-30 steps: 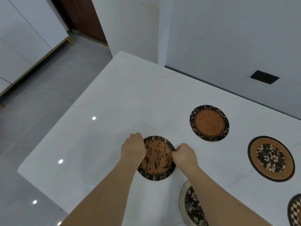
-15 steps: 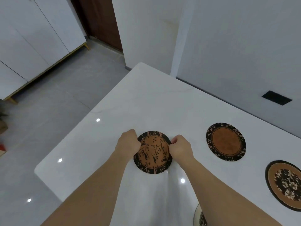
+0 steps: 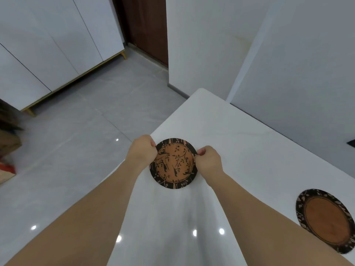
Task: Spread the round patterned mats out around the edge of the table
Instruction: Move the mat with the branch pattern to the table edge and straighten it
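Both hands are curled nearly closed, the left hand [image 3: 142,150] pinching the left rim and the right hand [image 3: 208,160] pinching the right rim of the bird-and-branch mat [image 3: 173,163], thumbs and fingertips clamped on the dark border. Gripped on opposite sides like that, it looks set to be squared up close to the left edge of the white tabletop [image 3: 240,135]. Well apart to the right, a second mat [image 3: 326,219] lies flat, already placed.

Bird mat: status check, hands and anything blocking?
Left hand and right hand both pinching the bird mat by opposite rims. Mat near the table left edge. Plain orange mat well clear. Nothing blocking.
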`<state>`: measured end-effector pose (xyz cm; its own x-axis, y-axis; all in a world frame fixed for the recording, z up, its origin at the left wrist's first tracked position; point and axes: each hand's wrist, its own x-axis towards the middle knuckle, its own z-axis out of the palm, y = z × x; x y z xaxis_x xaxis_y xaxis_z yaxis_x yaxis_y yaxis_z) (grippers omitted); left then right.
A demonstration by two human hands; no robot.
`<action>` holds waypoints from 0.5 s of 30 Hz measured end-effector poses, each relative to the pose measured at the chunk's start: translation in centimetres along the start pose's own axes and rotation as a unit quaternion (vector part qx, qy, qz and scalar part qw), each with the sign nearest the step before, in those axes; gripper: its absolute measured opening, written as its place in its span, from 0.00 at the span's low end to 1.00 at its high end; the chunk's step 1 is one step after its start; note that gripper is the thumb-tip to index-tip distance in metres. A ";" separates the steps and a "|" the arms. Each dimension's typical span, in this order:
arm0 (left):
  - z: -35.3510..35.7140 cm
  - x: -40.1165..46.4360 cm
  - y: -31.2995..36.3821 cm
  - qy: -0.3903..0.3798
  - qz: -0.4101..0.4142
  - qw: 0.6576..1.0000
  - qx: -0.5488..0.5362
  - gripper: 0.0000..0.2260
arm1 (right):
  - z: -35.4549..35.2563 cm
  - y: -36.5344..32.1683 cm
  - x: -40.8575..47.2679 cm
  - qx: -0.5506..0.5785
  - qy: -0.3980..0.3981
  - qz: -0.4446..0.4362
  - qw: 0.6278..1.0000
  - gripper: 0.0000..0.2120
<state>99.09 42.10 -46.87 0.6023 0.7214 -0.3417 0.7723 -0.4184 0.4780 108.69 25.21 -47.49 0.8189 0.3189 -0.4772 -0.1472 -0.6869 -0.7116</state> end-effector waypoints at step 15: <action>1.1 5.8 -3.8 0.078 0.057 0.994 -0.043 0.05 | 5.5 0.0 4.6 -0.233 0.104 -0.178 0.950 0.10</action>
<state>99.85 47.25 -51.50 0.6409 0.7519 -0.1545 0.6764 -0.4581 0.5767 109.39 30.25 -52.56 0.8696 0.4831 -0.1024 0.3819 -0.7893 -0.4807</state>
